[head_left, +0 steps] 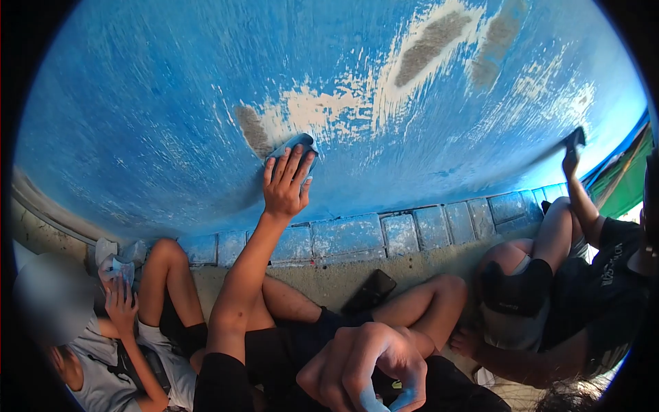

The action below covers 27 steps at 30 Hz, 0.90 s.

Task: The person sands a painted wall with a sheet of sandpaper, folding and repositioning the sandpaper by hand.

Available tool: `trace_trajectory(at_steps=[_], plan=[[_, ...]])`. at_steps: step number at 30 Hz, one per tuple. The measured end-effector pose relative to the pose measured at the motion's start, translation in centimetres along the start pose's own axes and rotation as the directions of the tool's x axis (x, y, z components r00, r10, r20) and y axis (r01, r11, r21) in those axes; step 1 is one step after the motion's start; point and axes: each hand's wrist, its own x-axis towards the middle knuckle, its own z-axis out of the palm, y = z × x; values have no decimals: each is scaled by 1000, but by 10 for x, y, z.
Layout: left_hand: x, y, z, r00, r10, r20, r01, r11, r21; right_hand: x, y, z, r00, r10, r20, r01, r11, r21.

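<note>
My left hand (285, 180) presses a folded piece of blue-grey sandpaper (307, 143) flat against the blue painted wall (171, 89). Its fingers lie over the sheet, just below a grey bare patch (252, 129). Close to the camera, low in view, is my right hand (360, 367). Its fingers are curled, with blue dust on the thumb and index finger. The fingertips run to the bottom edge, so whatever they hold, if anything, is hidden. Worn white and grey patches (432, 48) spread across the paint above.
At right, a person's hand (571, 159) holds a dark pad (576, 137) at the wall. Another person's hand (122, 305) at left holds a crumpled pale sheet (117, 268). A dark phone (371, 290) lies by my legs. Painted bricks (347, 237) line the wall's base.
</note>
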Motion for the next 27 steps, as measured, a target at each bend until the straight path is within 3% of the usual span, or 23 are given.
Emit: trace_trajectory(at_steps=[16,20,22,23,25,27], plan=[[-9,-11,12,995,97,-31,-94,992,89,-6,6,-31,999,3,-50,2,995,103],[-9,-11,13,995,97,-30,-94,992,87,-26,7,-42,978,73,-197,-27,973,230],[-7,-10,11,995,99,-32,-96,991,94,-56,11,-69,826,115,-552,32,968,248],[-7,-8,10,998,60,-30,-58,996,63,-67,5,-82,664,157,-731,50,966,253],[-6,-5,9,999,17,-30,-15,999,44,-91,6,-112,564,120,-817,111,970,218],[-1,-7,4,997,73,-12,-72,995,71,-105,7,-121,526,103,-845,137,969,203]])
